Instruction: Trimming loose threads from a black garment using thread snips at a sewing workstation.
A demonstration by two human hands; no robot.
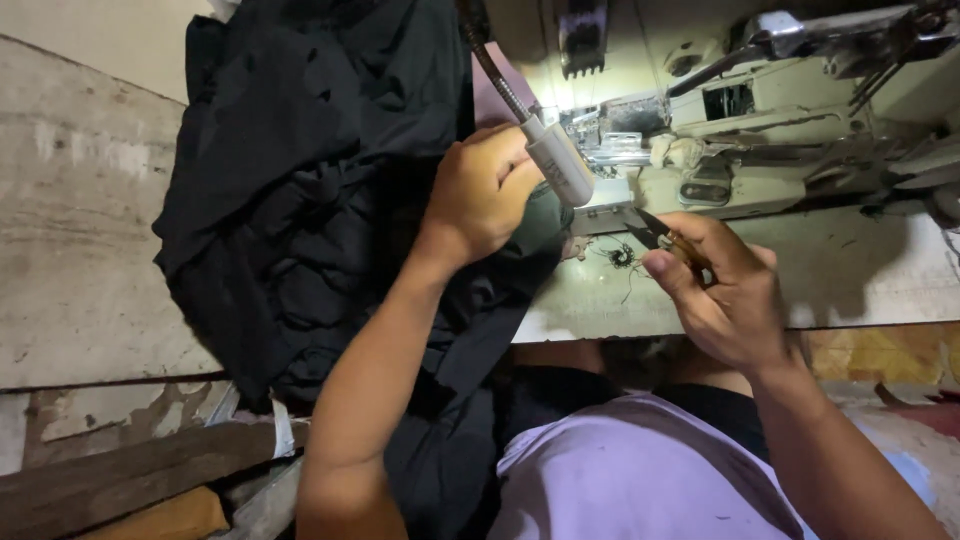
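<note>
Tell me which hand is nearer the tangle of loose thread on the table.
Right. The right hand, holding thread snips, sits just beside the thread tangle; the left hand is farther left, on black fabric.

- The left hand [480, 195] rests closed on black fabric [300, 200] heaped over the tabletop [80, 250], just beside a small white lamp head [560, 162].
- The right hand [725, 295] pinches small thread snips [655, 232] near the tabletop's front edge.
- A sewing machine [760, 120] stands behind both hands.

Two hands [480, 195] [725, 290], one black cloth heap [310, 190], one thread snips [655, 232], one sewing machine [760, 110], one gooseneck lamp [560, 160].
</note>
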